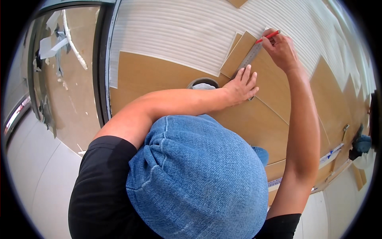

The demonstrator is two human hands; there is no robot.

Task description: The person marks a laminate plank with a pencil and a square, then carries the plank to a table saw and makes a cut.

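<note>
right hand (283,51): fingers pinching red pencil (271,35), tip beside ruler (248,58)
left hand (240,88): fingers spread, unclenched, resting across ruler

Jeans (207,175) in mid-blue denim, fine twill grain visible, paler seam (166,125) and gathered creases (156,153) at jeans' left side, short black left sleeve (101,175) left of jeans, black right sleeve (284,226) right of jeans, forearms (187,99) bare, left hand (241,87) and right hand (283,51) bare
</note>
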